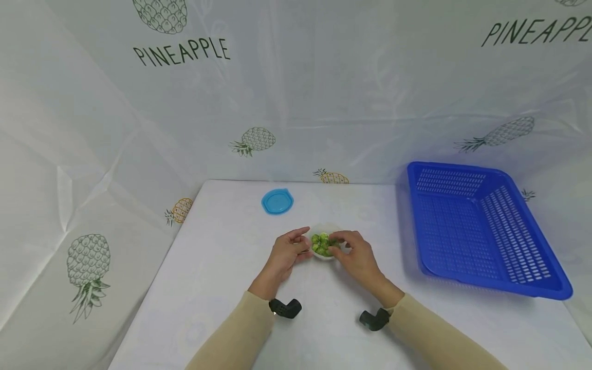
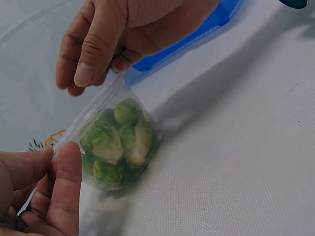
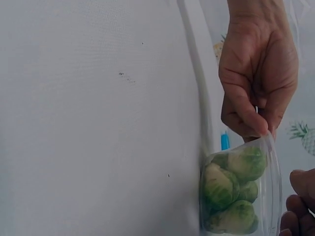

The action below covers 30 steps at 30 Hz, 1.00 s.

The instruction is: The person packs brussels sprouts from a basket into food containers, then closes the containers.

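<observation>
A small clear plastic container (image 1: 325,227) stands on the white tabletop, filled with several green Brussels sprouts (image 1: 321,244). My left hand (image 1: 285,254) is at its left side; in the left wrist view the thumb and fingers pinch the container's rim (image 2: 93,110). Over the right side hovers my right hand (image 1: 359,258), its fingers bent loosely just above the rim, with nothing visible in them. In the right wrist view, part of the right hand (image 3: 301,206) shows beside the rim; whether a fingertip touches it is hard to tell.
Behind the container lies a light blue lid (image 1: 277,201). A large blue plastic basket (image 1: 418,221) stands at the right of the table. White sheeting (image 1: 296,92) printed with pineapples hangs at the back and left.
</observation>
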Motion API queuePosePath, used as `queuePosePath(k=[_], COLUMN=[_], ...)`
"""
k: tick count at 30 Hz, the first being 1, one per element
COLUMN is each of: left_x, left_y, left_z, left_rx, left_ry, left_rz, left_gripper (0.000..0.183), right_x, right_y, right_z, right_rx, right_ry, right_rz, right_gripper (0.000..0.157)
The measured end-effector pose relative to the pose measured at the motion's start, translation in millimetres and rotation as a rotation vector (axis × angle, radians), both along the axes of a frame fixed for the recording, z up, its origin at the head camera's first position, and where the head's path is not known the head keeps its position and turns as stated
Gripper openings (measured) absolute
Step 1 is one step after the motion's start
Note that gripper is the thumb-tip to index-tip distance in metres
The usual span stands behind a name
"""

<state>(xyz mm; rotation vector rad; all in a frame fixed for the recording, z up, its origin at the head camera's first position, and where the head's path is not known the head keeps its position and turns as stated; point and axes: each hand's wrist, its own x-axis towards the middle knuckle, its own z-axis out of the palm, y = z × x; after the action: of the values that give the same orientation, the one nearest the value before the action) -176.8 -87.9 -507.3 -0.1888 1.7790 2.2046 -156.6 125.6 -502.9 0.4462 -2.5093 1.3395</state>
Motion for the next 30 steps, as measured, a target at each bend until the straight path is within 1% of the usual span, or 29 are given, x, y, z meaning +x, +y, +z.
queuePosePath(k=[5,8,17,24,30], left_x=[0.6,0.5,0.1,1.0,1.6], left_y=[-0.5,-0.6,-1.0,-1.4,-1.9], left_z=[-0.3,-0.9,-1.8,-1.1,-1.1], left_rx=[0.000,-0.004,0.002,0.002,0.000], left_ry=[0.002,0.010,0.019,0.013,0.005], left_rz=[-0.005,-0.008,-0.010,-0.007,-0.004], left_gripper=[0.050,0.050,0.050,0.049,0.049], right_x=[-0.4,-1.8,-5.2,-6.4,-9.5], right_y=[4.1,6.3,11.2,14.8,19.1], right_z=[-1.3,-0.7,2.0,0.1,-2.9], right_rx=[-0.056,-0.079,-0.086,-0.083,-0.098], right_ry=[0.005,0.019,-0.009,-0.032,-0.102], right_rz=[-0.024,-0.020,-0.019,-0.026,-0.044], right_gripper=[0.035,0.037,0.047,0.046,0.037])
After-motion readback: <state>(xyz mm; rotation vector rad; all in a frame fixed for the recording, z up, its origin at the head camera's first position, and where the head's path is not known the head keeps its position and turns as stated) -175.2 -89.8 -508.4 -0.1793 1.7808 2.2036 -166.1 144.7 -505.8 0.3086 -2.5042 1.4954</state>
